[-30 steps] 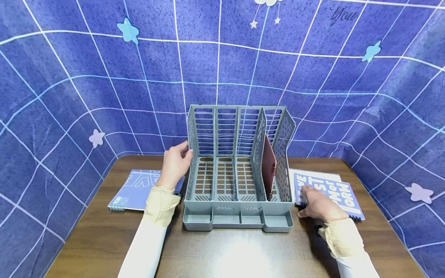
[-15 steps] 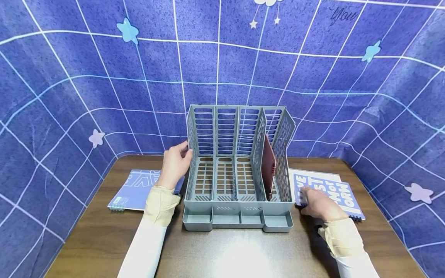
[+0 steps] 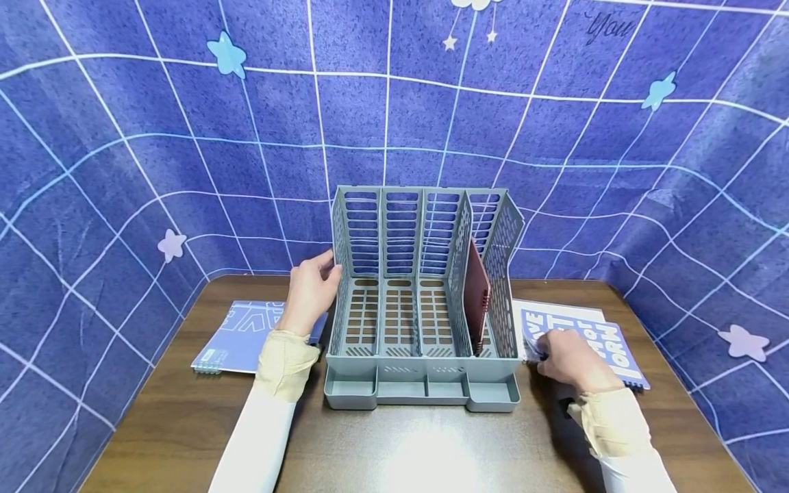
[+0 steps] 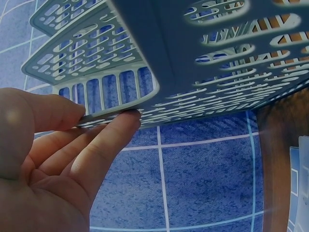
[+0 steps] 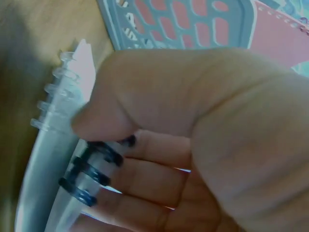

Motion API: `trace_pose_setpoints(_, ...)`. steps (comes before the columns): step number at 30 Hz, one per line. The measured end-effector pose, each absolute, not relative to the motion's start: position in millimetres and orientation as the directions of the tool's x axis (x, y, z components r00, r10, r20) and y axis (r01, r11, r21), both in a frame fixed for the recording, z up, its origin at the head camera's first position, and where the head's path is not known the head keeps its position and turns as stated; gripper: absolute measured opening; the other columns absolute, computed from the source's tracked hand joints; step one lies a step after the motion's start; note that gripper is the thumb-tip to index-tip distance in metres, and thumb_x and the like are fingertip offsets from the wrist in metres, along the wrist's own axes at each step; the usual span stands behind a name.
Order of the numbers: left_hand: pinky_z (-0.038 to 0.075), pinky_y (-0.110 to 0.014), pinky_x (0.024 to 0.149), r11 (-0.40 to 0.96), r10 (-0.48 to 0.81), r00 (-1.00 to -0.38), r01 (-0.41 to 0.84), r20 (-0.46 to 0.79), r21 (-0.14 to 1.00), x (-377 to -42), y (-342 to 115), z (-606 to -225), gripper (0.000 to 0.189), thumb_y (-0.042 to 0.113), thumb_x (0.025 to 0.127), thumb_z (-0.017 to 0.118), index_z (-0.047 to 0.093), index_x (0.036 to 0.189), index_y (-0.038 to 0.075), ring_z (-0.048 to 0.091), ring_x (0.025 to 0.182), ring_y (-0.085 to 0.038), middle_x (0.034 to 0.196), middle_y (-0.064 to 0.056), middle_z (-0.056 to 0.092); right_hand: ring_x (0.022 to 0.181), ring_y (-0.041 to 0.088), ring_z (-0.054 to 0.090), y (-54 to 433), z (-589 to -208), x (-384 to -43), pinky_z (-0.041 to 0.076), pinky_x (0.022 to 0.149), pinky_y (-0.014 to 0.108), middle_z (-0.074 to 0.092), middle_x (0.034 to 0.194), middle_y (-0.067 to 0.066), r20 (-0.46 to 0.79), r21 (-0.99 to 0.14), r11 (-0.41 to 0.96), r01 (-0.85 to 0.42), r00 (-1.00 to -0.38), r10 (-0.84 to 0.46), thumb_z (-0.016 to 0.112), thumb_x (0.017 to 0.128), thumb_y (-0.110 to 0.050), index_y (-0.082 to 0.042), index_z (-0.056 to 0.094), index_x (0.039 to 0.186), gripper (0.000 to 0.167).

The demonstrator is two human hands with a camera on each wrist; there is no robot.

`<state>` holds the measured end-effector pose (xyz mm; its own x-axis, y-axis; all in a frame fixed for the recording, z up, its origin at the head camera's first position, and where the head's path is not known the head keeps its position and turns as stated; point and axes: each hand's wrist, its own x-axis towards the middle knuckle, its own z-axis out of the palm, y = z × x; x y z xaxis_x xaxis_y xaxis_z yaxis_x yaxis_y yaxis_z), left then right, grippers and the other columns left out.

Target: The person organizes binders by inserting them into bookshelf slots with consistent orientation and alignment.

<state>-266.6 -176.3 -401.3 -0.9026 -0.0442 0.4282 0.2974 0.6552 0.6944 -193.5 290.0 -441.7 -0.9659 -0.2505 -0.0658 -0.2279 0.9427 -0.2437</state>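
Observation:
A grey desk file organizer (image 3: 422,368) with upright dividers stands in the middle of the table. My left hand (image 3: 308,294) pinches the edge of its left side panel; in the left wrist view, thumb and fingers (image 4: 104,145) lie on either side of that edge. A dark red spiral notebook (image 3: 476,298) stands upright in the rightmost slot. On the right, my right hand (image 3: 570,359) grips the near left corner of a blue spiral notebook (image 3: 616,349) with white lettering. The right wrist view shows the thumb at its black coil (image 5: 87,171), fingers on the other side.
A white notebook (image 3: 519,318) with a clear coil lies under the blue one. More blue notebooks (image 3: 237,349) lie left of the organizer, partly behind my left forearm. The wooden table (image 3: 345,452) meets a blue gridded cloth (image 3: 271,171) at the back and sides.
My right hand has drawn its fingers in on the corner of the blue notebook, which has shifted slightly. My left hand and the organizer have stayed put.

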Motion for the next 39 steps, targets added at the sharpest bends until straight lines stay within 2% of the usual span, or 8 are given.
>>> trace_pose_setpoints(10,0.061,-0.047,0.084,0.66,-0.043,-0.904,0.294,0.425,0.691,-267,-175,-401,0.04,0.015,0.1,0.064,0.065,0.139,0.007,0.077,0.095,-0.03,0.108,-0.015,0.078,0.061,0.025,0.05,300,-427,-189,0.044,0.056,0.046,0.053,0.064,0.004,0.131,-0.22,0.951,-0.216,-0.973,-0.191,0.072,0.082,-0.01,-0.008,0.063,0.076,0.011)
trace_pose_setpoints(13,0.061,-0.047,0.084,0.659,-0.045,-0.904,0.293,0.425,0.693,-267,-175,-401,0.04,0.014,0.1,0.064,0.065,0.139,0.007,0.077,0.095,-0.03,0.109,-0.016,0.077,0.059,0.025,0.049,302,-421,-188,0.043,0.054,0.045,0.053,0.063,0.004,0.17,-0.228,0.952,-0.204,-0.971,-0.168,0.069,0.083,-0.008,-0.006,0.066,0.08,0.006)
trace_pose_setpoints(16,0.061,-0.047,0.084,0.659,-0.048,-0.904,0.291,0.425,0.694,-267,-175,-401,0.04,0.014,0.1,0.064,0.065,0.14,0.006,0.077,0.095,-0.031,0.109,-0.017,0.077,0.058,0.029,0.051,305,-414,-185,0.044,0.053,0.05,0.055,0.064,0.008,0.218,-0.229,0.955,-0.188,-0.966,-0.138,0.068,0.084,-0.009,-0.006,0.066,0.082,0.004)
trace_pose_setpoints(19,0.061,-0.048,0.084,0.662,-0.049,-0.902,0.292,0.428,0.691,-267,-175,-401,0.041,0.014,0.1,0.065,0.065,0.139,0.005,0.077,0.095,-0.031,0.109,-0.017,0.077,0.057,0.033,0.051,308,-407,-182,0.043,0.053,0.055,0.055,0.065,0.011,0.26,-0.254,0.954,-0.158,-0.961,-0.09,0.068,0.083,-0.01,-0.007,0.064,0.08,0.005)
trace_pose_setpoints(21,0.061,-0.048,0.084,0.664,-0.049,-0.901,0.292,0.43,0.688,-267,-175,-401,0.041,0.015,0.099,0.065,0.065,0.139,0.005,0.077,0.095,-0.031,0.109,-0.018,0.077,0.057,0.034,0.051,310,-404,-180,0.042,0.053,0.056,0.058,0.066,0.013,0.296,-0.281,0.949,-0.143,-0.953,-0.056,0.067,0.081,-0.009,-0.004,0.069,0.086,0.007)
trace_pose_setpoints(25,0.061,-0.048,0.084,0.667,-0.048,-0.903,0.289,0.426,0.687,-266,-175,-401,0.041,0.015,0.1,0.065,0.064,0.139,0.004,0.077,0.094,-0.031,0.109,-0.017,0.077,0.052,0.037,0.051,313,-400,-178,0.041,0.051,0.058,0.065,0.069,0.018,0.411,-0.303,0.941,-0.148,-0.912,-0.011,0.067,0.078,-0.007,-0.002,0.075,0.098,0.022)
trace_pose_setpoints(32,0.061,-0.049,0.082,0.663,-0.043,-0.902,0.295,0.429,0.687,-266,-175,-400,0.041,0.015,0.101,0.064,0.064,0.14,0.005,0.077,0.094,-0.031,0.11,-0.017,0.077,0.058,0.053,0.056,316,-392,-174,0.04,0.058,0.07,0.069,0.081,0.027,0.538,-0.367,0.924,-0.112,-0.835,0.112,0.063,0.084,-0.006,-0.002,0.074,0.106,0.025)
trace_pose_setpoints(39,0.061,-0.049,0.083,0.665,-0.047,-0.905,0.287,0.422,0.689,-266,-175,-400,0.042,0.015,0.1,0.064,0.063,0.141,0.005,0.077,0.095,-0.031,0.11,-0.018,0.077,0.06,0.057,0.058,313,-385,-170,0.041,0.06,0.069,0.07,0.076,0.026,0.649,-0.386,0.914,-0.125,-0.74,0.173,0.062,0.084,-0.008,-0.005,0.077,0.108,0.029)
